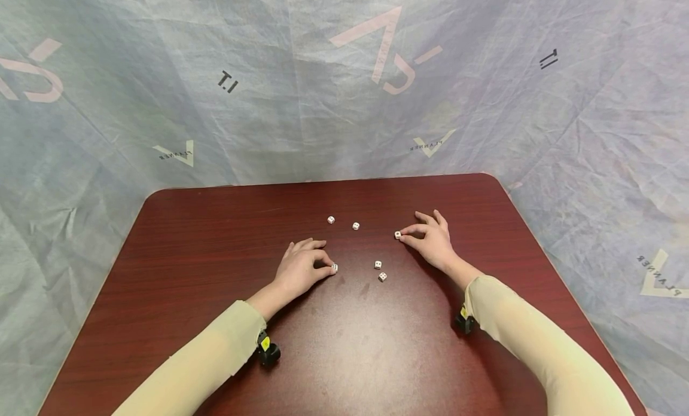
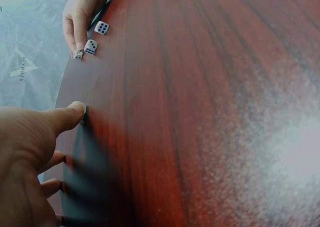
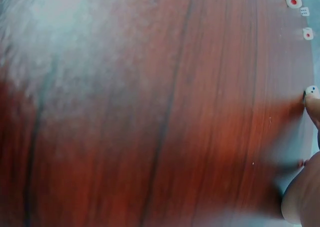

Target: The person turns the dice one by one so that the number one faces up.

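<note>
My left hand (image 1: 302, 268) pinches a white die (image 1: 334, 268) between thumb and index finger, at table level. In the left wrist view, the thumb (image 2: 75, 111) hides that die. On the right, my right hand (image 1: 432, 241) has another white die (image 1: 398, 235) between thumb and index finger, its other fingers spread away. The right wrist view catches this die (image 3: 312, 91) against the thumb at the edge. Between the hands, nearer the front, two dice sit close together, a rear die (image 1: 378, 265) and a front die (image 1: 383, 277).
Farther back on the dark red wooden table (image 1: 226, 225) stand two more dice, one left (image 1: 331, 220) and one right (image 1: 356, 226). Grey printed cloth (image 1: 301, 105) hangs behind the table and along both sides. Each wrist carries a small black camera (image 1: 269, 353).
</note>
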{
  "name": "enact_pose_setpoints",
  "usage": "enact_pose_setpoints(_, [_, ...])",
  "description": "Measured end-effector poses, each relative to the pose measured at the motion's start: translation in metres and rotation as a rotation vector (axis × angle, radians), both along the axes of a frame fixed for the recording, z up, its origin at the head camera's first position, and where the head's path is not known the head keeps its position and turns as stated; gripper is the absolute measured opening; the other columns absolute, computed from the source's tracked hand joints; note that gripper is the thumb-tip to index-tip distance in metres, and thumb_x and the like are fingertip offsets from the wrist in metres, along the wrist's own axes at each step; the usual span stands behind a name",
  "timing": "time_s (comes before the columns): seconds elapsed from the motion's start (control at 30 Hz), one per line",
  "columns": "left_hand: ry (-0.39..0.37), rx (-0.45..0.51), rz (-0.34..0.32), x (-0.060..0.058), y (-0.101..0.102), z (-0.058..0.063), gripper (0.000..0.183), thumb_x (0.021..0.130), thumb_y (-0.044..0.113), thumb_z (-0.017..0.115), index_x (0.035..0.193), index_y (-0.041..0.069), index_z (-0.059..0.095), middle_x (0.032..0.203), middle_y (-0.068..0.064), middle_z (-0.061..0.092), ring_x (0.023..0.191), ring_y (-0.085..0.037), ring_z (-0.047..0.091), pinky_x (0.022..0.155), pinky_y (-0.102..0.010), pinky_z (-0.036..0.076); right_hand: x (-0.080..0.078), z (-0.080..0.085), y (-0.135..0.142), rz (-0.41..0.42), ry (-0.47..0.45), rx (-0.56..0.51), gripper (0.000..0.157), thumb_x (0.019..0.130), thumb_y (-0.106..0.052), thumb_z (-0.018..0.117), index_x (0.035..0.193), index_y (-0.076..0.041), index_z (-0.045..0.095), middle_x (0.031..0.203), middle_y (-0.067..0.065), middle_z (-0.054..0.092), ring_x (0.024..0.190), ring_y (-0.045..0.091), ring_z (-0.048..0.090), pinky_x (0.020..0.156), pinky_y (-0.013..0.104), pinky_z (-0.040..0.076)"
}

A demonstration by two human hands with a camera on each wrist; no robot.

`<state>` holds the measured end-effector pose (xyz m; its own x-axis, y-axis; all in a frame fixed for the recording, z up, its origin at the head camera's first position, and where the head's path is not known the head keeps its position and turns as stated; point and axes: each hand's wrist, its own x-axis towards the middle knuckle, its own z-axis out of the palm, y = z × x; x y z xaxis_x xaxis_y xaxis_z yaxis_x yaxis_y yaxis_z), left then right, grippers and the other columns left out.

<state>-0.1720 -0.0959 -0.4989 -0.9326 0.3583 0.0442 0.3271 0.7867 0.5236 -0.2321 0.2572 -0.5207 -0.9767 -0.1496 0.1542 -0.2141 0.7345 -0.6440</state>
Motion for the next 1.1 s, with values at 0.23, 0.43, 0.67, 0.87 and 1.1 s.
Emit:
enact_pose_setpoints(0.23, [0.002, -0.002, -0.002, 0.0005, 0.0003, 0.0012, 0.007, 0.089, 0.038, 0.081, 0.092, 0.032, 0.079, 0.150, -0.004, 0.055, 0.147, -0.033, 0.037, 0.121, -0.062, 0.015, 0.0020, 0.0016, 0.0015, 0.010, 0.009, -0.008, 0.015, 0.090, -0.027, 0.081, 0.101, -0.016, 0.083, 0.154, 0.024, 0.043, 0.152, 0.049, 0.005, 0.119, 0.065, 0.001])
enact_pose_setpoints(0.43, [-0.006, -0.003, 0.000, 0.0006, 0.0003, 0.0016, 0.007, 0.089, 0.039, 0.080, 0.093, 0.032, 0.079, 0.150, -0.004, 0.054, 0.148, -0.033, 0.036, 0.121, -0.062, 0.015, 0.0028, 0.0037, 0.0026, 0.016, -0.002, 0.005, 0.023, 0.090, -0.029, 0.081, 0.108, -0.015, 0.081, 0.155, 0.023, 0.042, 0.152, 0.048, 0.004, 0.119, 0.065, 0.002])
enact_pose_setpoints(0.67, [-0.010, -0.004, -0.001, 0.0007, 0.0006, 0.0019, 0.007, 0.089, 0.039, 0.080, 0.092, 0.033, 0.079, 0.151, -0.004, 0.054, 0.148, -0.033, 0.036, 0.121, -0.062, 0.014, 0.0004, 0.0060, 0.0023, 0.036, 0.014, 0.047, 0.025, 0.088, -0.030, 0.084, 0.108, -0.016, 0.081, 0.156, 0.021, 0.043, 0.152, 0.048, 0.006, 0.119, 0.066, 0.004])
enact_pose_setpoints(0.87, [-0.009, -0.007, -0.001, 0.0005, 0.0008, 0.0015, 0.007, 0.090, 0.039, 0.080, 0.092, 0.032, 0.078, 0.150, -0.005, 0.054, 0.148, -0.033, 0.036, 0.121, -0.062, 0.015, -0.0021, 0.0070, -0.0002, 0.034, 0.001, 0.051, 0.019, 0.087, -0.031, 0.084, 0.102, -0.020, 0.082, 0.156, 0.019, 0.043, 0.153, 0.047, 0.005, 0.119, 0.067, 0.004])
enact_pose_setpoints(1.1, [-0.007, -0.007, 0.000, -0.0001, 0.0008, 0.0015, 0.006, 0.089, 0.039, 0.080, 0.091, 0.033, 0.078, 0.150, -0.005, 0.054, 0.148, -0.033, 0.035, 0.121, -0.062, 0.014, -0.0036, 0.0054, -0.0006, 0.025, 0.008, 0.042, 0.013, 0.086, -0.030, 0.084, 0.096, -0.022, 0.082, 0.156, 0.018, 0.044, 0.153, 0.047, 0.006, 0.119, 0.066, 0.004])
